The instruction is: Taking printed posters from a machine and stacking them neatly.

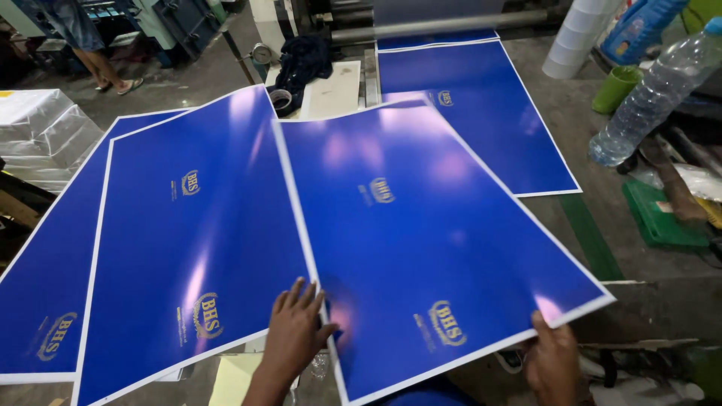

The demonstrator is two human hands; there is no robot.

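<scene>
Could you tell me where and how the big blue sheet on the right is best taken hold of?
Probably by its near white-bordered edge, coming from the person's side. The glossy blue sheet is wide, thin and bowing upward, so one grip would let it sag. The right hand already pinches the near right corner; the left hand rests flat at the near left edge. Two spread holds, thumbs on top, suit it.

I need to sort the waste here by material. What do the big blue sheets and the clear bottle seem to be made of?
Blue sheet held by the right hand: likely glossy coated paper or thin card; it shows bright glare, white edges and bends in a curve. Clear bottle: see-through ribbed plastic with a blue cap, it seems.
</scene>
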